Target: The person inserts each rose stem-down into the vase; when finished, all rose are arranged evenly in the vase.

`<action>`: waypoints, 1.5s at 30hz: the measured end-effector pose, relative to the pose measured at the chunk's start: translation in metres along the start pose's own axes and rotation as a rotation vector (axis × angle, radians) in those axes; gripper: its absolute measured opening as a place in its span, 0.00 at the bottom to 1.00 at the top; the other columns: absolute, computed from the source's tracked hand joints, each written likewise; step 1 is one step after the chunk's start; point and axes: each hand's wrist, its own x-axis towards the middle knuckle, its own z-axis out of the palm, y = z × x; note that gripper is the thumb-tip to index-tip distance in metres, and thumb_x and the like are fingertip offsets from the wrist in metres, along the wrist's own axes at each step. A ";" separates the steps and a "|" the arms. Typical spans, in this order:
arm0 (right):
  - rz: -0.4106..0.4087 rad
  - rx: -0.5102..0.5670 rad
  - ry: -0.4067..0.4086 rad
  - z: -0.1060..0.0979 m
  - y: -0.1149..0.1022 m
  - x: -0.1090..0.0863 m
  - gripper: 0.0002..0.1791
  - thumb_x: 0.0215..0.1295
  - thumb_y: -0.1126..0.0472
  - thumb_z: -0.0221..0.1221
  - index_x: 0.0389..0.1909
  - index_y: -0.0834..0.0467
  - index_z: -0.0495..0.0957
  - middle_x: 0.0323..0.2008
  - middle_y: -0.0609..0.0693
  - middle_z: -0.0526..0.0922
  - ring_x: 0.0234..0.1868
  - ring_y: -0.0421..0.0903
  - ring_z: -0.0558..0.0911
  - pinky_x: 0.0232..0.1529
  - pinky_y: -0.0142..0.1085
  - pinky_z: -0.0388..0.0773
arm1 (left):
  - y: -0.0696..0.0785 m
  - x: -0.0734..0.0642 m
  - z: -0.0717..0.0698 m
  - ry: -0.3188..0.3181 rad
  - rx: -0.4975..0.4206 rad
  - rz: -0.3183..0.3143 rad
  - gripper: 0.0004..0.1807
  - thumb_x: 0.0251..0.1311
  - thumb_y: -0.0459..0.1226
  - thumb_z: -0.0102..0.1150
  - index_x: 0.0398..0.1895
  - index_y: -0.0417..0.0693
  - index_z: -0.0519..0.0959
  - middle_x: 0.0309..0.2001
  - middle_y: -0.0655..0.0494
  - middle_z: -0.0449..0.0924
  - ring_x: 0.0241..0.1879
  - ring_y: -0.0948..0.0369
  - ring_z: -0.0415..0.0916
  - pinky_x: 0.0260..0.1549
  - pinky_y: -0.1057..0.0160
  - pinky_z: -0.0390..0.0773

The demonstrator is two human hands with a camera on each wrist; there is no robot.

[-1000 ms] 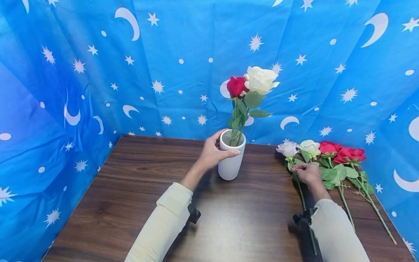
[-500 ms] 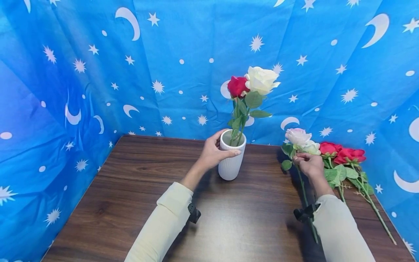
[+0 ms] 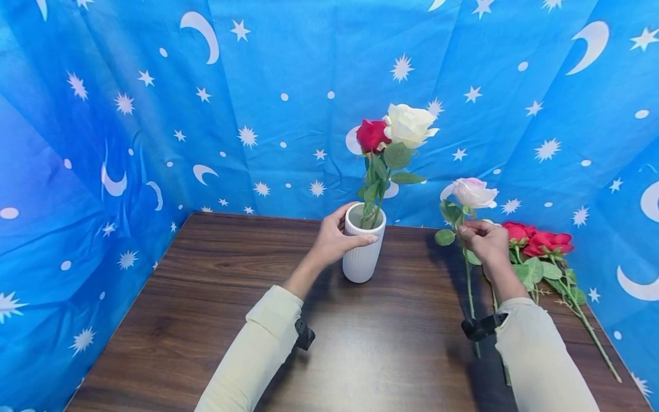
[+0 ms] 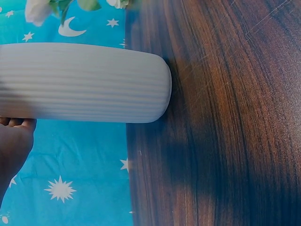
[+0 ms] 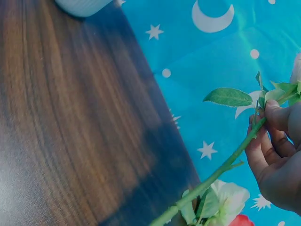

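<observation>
A white ribbed vase (image 3: pixel 362 257) stands upright on the wooden table, with a red rose (image 3: pixel 373 135) and a white rose (image 3: pixel 410 126) in it. My left hand (image 3: pixel 332 237) grips the vase near its rim, thumb across the front and fingers round the far side. In the right wrist view, the thumb and fingers of my right hand (image 5: pixel 277 146) pinch a green stem (image 5: pixel 221 170) just below its leaves. That stem carries a pale pink rose (image 3: pixel 475 193), held up with its bloom above the table's back edge.
Right of the held rose lie red roses (image 3: pixel 548 244) with long stems on the table (image 3: pixel 231 269). A white rose (image 5: pixel 230 200) lies beside them, mostly hidden behind my right hand in the head view. A blue star-and-moon cloth (image 3: pixel 288 131) hangs along the back and sides.
My right hand has raised the pale pink rose from among the lying flowers, its bloom tilting upright and its stem swinging left. The left hand stays on the vase.
</observation>
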 end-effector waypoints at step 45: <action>-0.379 0.781 -0.041 0.001 -0.113 -0.034 0.14 0.64 0.79 0.59 0.30 0.59 0.87 0.23 0.48 0.89 0.25 0.39 0.88 0.31 0.28 0.86 | -0.001 0.000 0.001 0.002 -0.004 0.015 0.42 0.50 0.35 0.77 0.71 0.46 0.70 0.65 0.47 0.78 0.63 0.52 0.76 0.64 0.51 0.78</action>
